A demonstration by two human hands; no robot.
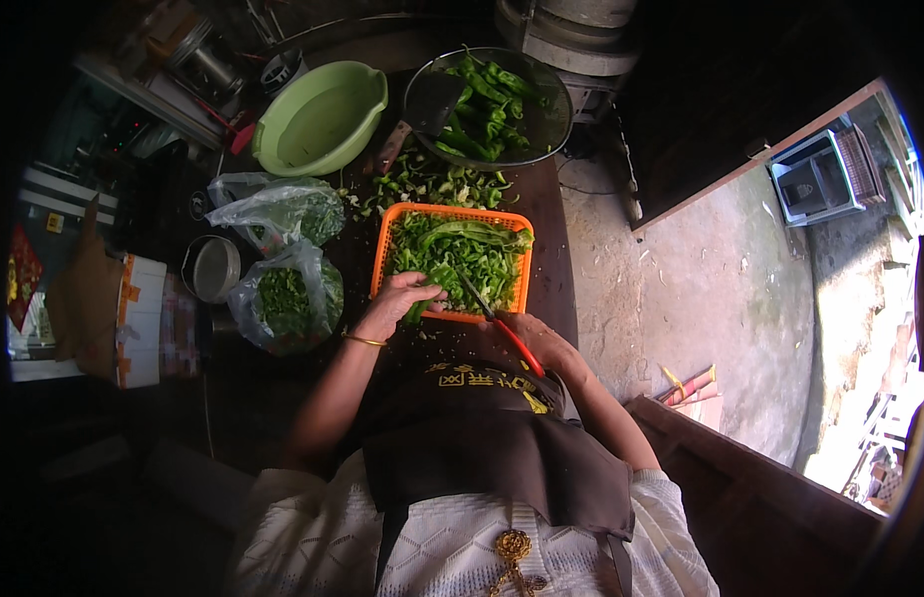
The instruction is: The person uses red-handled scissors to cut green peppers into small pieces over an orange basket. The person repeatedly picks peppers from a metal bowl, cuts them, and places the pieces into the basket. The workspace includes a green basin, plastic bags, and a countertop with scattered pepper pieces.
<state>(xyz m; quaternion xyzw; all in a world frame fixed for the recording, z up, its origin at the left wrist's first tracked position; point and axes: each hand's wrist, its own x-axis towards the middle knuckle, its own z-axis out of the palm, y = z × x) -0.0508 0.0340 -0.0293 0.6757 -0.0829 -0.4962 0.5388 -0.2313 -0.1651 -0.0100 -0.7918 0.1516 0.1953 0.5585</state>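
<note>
Below me an orange plastic basket (382, 254) holds cut green pepper pieces (462, 257), with a long whole green pepper (473, 231) lying across the far side. At its near left corner, my left hand (397, 302) pinches a green pepper (443, 282). A gold bangle circles that wrist. My right hand (536, 339), at the near right corner, grips red-handled scissors (518, 345). Their blades reach over the basket beside the pepper in my left hand. Part of the right-hand fingers is hidden by the handle.
Beyond the basket lie pepper scraps (447, 185), a cleaver (425, 112) and a mesh strainer (555, 142) of green peppers. A light-green basin (320, 123) stands far left. Plastic bags of greens (290, 295) and a metal pot (214, 269) sit left. The dark table (548, 261) ends at right.
</note>
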